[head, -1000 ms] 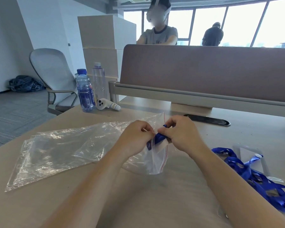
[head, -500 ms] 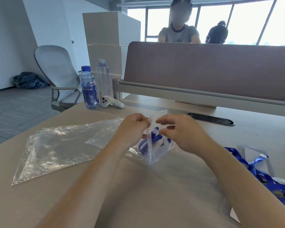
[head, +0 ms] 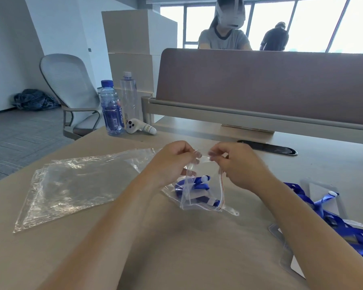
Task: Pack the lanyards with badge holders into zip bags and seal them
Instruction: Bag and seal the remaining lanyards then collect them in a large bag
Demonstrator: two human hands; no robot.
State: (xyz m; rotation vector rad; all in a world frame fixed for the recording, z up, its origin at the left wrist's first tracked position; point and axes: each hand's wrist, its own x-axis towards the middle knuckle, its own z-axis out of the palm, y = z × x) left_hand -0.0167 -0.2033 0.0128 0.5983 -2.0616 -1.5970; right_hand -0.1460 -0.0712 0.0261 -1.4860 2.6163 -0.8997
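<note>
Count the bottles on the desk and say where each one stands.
2. The blue-labelled bottle stands at the desk's far left edge; the clear bottle stands right behind it, beside the white controller. No others show.

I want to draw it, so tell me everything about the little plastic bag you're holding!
The small clear plastic zip bag is see-through and crinkly, with a thin red line along its zip edge. It hangs from the left hand and the right hand, which pinch its top edge between them, while its bottom rests on the beige table. Inside sits a folded blue ribbon lanyard with white parts and a clear holder. Whether the zip is fully shut cannot be told.
</note>
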